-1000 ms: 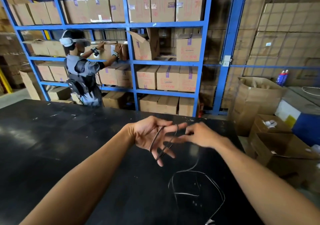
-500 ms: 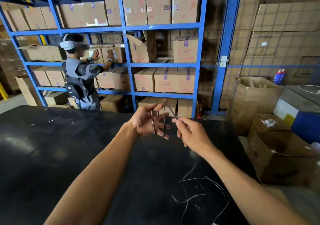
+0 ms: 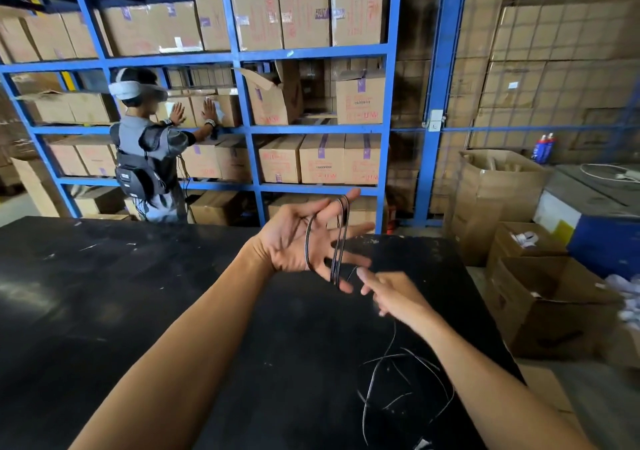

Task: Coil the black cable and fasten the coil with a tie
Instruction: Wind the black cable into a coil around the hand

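Observation:
My left hand (image 3: 294, 241) is held up over the black table (image 3: 104, 311), palm toward me and fingers spread. Loops of the thin black cable (image 3: 341, 238) are wound round those fingers. My right hand (image 3: 391, 293) is just below and to the right, fingers pinched on the cable where it leaves the coil. From there the loose cable (image 3: 388, 370) drops down and lies in tangled curves on the table near the front right. No tie is visible.
A person (image 3: 149, 158) with a headset and backpack stands at blue shelving (image 3: 242, 58) full of cardboard boxes behind the table. Open cardboard boxes (image 3: 540, 307) sit on the floor right of the table, beside a blue bin (image 3: 606, 241).
My left hand has opened wider with the loops still round its fingers. My right hand has dropped below the coil, drawing the cable down. More loose cable has shifted on the table.

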{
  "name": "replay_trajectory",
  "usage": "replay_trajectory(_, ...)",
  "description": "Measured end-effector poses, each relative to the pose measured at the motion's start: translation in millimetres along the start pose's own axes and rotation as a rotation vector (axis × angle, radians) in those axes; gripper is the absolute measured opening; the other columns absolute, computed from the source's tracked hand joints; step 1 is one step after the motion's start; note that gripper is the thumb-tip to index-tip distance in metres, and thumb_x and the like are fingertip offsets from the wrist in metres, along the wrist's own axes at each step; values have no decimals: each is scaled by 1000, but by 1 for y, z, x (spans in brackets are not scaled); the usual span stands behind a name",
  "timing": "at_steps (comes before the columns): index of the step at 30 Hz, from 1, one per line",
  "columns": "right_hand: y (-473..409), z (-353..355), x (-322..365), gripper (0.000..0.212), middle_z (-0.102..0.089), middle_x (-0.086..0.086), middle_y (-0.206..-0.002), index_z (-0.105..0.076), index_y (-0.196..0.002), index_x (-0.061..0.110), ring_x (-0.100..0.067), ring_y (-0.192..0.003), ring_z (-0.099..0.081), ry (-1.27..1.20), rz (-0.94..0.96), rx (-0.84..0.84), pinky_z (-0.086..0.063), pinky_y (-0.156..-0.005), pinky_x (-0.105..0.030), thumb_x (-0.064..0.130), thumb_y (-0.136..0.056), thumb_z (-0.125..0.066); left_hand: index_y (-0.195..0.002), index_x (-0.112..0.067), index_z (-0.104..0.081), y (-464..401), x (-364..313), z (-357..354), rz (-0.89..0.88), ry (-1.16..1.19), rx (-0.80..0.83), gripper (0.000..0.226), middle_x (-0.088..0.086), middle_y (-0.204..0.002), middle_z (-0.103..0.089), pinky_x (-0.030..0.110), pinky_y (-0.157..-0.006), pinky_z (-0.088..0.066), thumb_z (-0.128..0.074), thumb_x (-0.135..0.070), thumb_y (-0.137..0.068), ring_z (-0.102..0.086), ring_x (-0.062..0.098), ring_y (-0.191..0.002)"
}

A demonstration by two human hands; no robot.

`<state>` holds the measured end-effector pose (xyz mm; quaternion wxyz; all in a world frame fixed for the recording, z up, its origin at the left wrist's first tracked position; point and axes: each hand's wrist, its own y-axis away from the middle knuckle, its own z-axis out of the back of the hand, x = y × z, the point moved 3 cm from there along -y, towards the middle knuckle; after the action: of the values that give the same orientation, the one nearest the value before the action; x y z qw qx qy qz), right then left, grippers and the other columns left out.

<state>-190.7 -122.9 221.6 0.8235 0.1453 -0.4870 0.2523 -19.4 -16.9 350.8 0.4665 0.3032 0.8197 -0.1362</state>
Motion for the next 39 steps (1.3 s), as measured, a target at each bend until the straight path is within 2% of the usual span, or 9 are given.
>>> replay_trajectory(8, -38, 68, 89, 18, -75, 23, -78, -78, -71, 45, -6, -73, -71, 368, 184, 102, -53, -55, -23, 63, -73, -79, -131, -43, -63, -5, 48, 26, 468, -296, -225, 43, -4, -154, -41, 80, -106, -25, -33, -55, -101, -26, 49, -145)
replay_trajectory(13, -28, 62, 94, 24, -70, 17, -62, -75, -76, 36, 0, -43, -56, 221, 221, 19, -48, -50, -20, 41, -98, -65, -88, -30, -64, -6, 38, 53, 196, -148, -408, 24, 3, -124, -67, 78, -95, -40, -50, -50, -93, -49, 42, -120)
replay_trajectory(17, -4, 36, 66, 21, -65, 7, -60, -78, -104, 32, -7, -50, -54, -229, 174, 47, -50, -50, -23, 34, -105, -57, -119, -36, -60, -11, 15, 59, -60, -35, -502, 34, 10, -129, -51, 76, -94, -40, -48, -49, -91, -45, 36, -107)
replay_trajectory(20, 10, 9, 40, 28, -61, -1, -64, -78, -112, 25, -13, -50, -51, -521, 130, 199, -48, -49, -30, 33, -106, -52, -124, -36, -68, -18, -3, 51, -267, 102, -494, 40, 9, -142, -44, 78, -100, -31, -46, -45, -92, -45, 46, -124)
replay_trajectory(25, 24, -32, -7, 47, -52, 1, -59, -81, -101, 14, -12, -45, -42, -551, 63, 253, -46, -48, -29, 54, -99, -56, -140, -44, -54, -17, -27, 30, -392, 96, -357, 44, 12, -161, -36, 86, -96, -29, -30, -47, -103, -29, 59, -142)
replay_trajectory(30, 6, -27, -21, 74, -50, 8, -55, -79, -80, 18, -10, -49, -49, -186, 0, 137, -51, -57, -28, 88, -78, -54, -152, -49, -32, -12, -15, 4, -168, 9, -73, 48, 10, -167, -23, 85, -104, -10, -20, -49, -106, -14, 55, -148)
replay_trajectory(33, -12, -5, -2, 49, -67, 7, -68, -79, -87, 22, -8, -59, -59, -2, 64, 125, -51, -58, -26, 70, -86, -64, -157, -46, -22, -6, 2, -1, 77, -83, -1, 51, 7, -170, -12, 84, -107, -3, -22, -49, -106, -2, 55, -150)
replay_trajectory(36, -29, 19, 34, 16, -75, 3, -77, -78, -82, 37, -15, -66, -64, 216, 154, 203, -51, -63, -31, 49, -89, -72, -156, -40, -31, -1, 22, 2, 308, -199, -30, 53, 3, -164, -31, 82, -108, -8, -30, -49, -104, -10, 55, -149)
replay_trajectory(39, -39, 43, 72, 26, -74, 16, -69, -78, -75, 36, -10, -62, -69, 361, 218, 158, -49, -55, -24, 56, -90, -69, -149, -32, -44, 2, 40, 14, 503, -298, -178, 54, -3, -156, -43, 77, -108, -22, -31, -52, -101, -24, 49, -147)
